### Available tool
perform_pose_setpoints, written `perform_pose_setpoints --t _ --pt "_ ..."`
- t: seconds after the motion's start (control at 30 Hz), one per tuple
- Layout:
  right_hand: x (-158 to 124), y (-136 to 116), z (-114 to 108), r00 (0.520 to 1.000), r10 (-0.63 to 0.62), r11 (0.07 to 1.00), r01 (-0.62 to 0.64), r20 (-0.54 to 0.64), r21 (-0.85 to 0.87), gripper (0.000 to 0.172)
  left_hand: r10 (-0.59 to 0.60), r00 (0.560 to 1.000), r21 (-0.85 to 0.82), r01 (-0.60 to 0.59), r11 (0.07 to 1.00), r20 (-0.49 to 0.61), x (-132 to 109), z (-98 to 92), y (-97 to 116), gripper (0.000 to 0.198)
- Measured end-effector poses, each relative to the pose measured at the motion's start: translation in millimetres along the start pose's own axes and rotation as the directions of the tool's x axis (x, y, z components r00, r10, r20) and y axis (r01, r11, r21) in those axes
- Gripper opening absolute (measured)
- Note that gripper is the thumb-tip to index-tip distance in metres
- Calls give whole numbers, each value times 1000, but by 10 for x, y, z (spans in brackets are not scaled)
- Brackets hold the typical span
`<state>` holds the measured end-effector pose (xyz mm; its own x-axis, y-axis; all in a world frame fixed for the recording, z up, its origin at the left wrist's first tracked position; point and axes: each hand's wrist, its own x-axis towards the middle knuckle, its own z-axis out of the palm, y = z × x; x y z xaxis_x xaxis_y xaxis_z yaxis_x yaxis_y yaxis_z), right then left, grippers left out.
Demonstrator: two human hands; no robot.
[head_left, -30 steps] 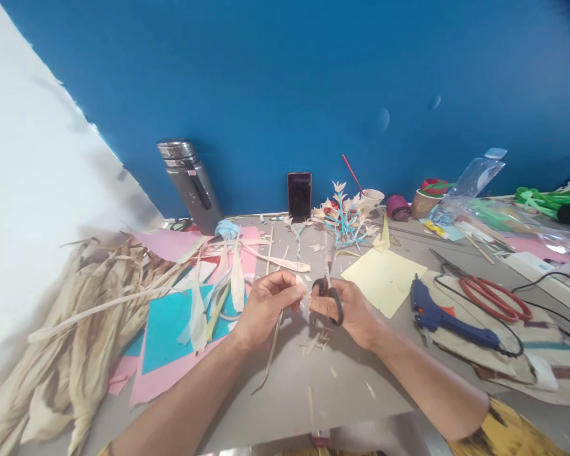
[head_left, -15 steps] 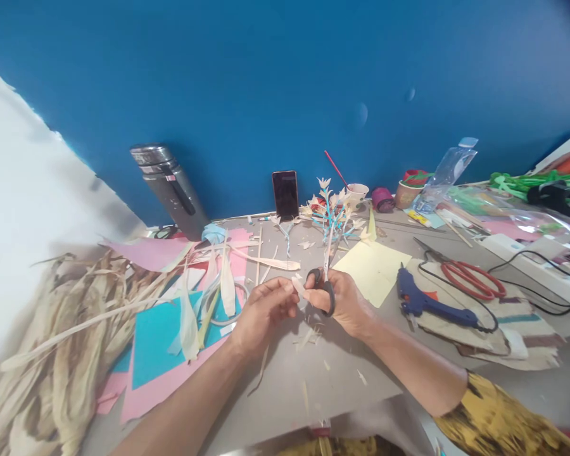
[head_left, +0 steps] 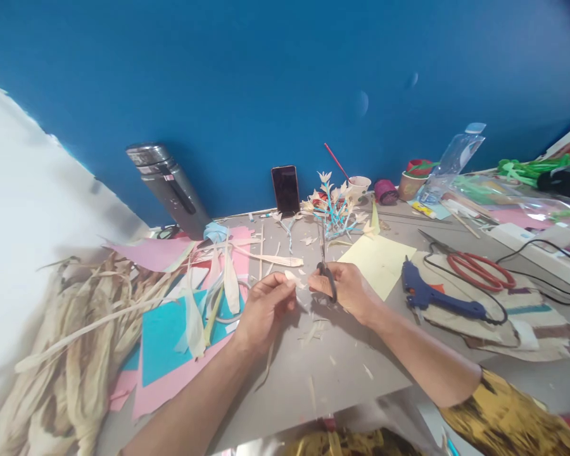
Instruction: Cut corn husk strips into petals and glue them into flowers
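Note:
Between the thumb and fingers of my left hand (head_left: 267, 308) is pinched a small pale piece of corn husk (head_left: 294, 279). My right hand (head_left: 349, 288) is closed around the black handles of a pair of scissors (head_left: 327, 277), whose blades point away toward the back of the table. A small gap separates the husk piece from the scissors. Beyond them stands a bunch of blue-stemmed husk flowers (head_left: 335, 212), with a smaller blue-stemmed flower (head_left: 289, 231) lying to its left. Husk scraps (head_left: 315, 330) are scattered on the table below my hands.
Dried corn husks (head_left: 71, 354) are heaped at left beside blue paper (head_left: 164, 342). A flask (head_left: 171, 190) and a phone (head_left: 285, 190) lean on the blue wall. At right lie yellow paper (head_left: 377, 263), a glue gun (head_left: 439, 301), red-handled scissors (head_left: 479, 269) and a power strip (head_left: 541, 253).
The scissors have turned in my right hand and moved slightly away from the husk piece. My left hand still pinches the husk, now tilted differently. The view has shifted a little.

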<state>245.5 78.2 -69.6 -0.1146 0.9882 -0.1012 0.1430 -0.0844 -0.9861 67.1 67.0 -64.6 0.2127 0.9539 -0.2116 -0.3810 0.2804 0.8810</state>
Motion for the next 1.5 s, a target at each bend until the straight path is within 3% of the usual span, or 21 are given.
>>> perform_pose_setpoints --t 0.23,0.33,0.47,0.6,0.87,1.07,1.23,1.3,1.4,1.5 --pt "28 55 -3 999 21 997 -17 49 -78 35 26 1000 37 -26 999 4 -30 19 31 22" --pt "18 56 9 998 11 999 -13 58 35 37 35 999 51 -34 998 -19 -22 7 19 23" --pt "-9 20 33 994 -74 968 52 79 245 34 86 996 186 -78 979 -32 10 -35 -38 23" --pt "-40 -24 84 995 -58 965 36 78 260 32 82 997 277 -80 957 6 22 -57 -88 20" --pt "-15 58 70 992 -45 938 3 116 345 25 -11 998 153 2 988 59 2 -41 -55 14" --pt "-43 3 37 988 -30 959 -14 153 282 23 30 993 108 -42 993 115 14 -40 -22 26" --pt "-59 -49 -9 956 48 981 -100 289 167 23 42 992 303 -77 950 120 11 -87 -4 11" --pt "-48 -46 -35 959 53 985 -96 278 143 23 30 992 343 -70 937 120 12 -90 1 11" --pt "-28 -41 -60 982 -3 984 -30 189 175 25 -2 996 224 -18 974 89 9 -61 12 13" --pt "-20 -36 -50 982 -64 979 27 179 201 28 -32 998 97 26 995 58 -1 -24 18 17"
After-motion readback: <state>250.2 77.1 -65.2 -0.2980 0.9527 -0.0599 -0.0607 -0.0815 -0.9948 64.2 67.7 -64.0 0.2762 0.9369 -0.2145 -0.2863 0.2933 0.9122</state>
